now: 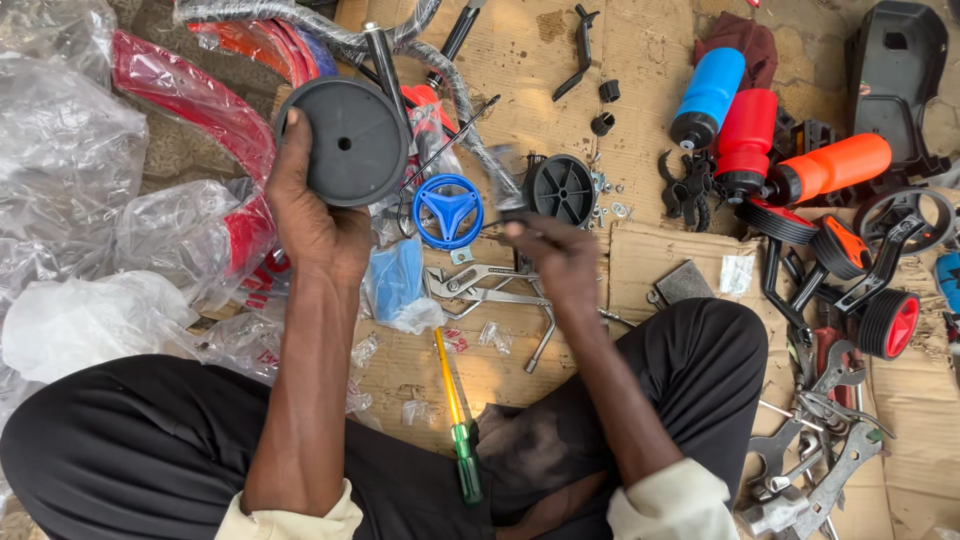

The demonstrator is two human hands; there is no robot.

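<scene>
My left hand [312, 222] grips a dark grey plastic wheel [344, 142] by its lower edge and holds it up, flat face toward me, a small hole at its middle. My right hand [556, 258] is blurred and pinches a small object I cannot make out, close to a second black wheel [563, 189] lying on the cardboard [530, 50]. A blue three-spoke wheel cap [447, 211] lies between my hands. Below it lie pliers [470, 284] and a yellow and green screwdriver [457, 421].
Blue, red and orange bottles [745, 132] lie at the upper right, with small red-hubbed wheels [889, 323] and wrenches [825, 455] to the right. Crumpled clear plastic wrap [70, 170] over red parts fills the left. My crossed legs in black trousers [110, 440] take up the bottom.
</scene>
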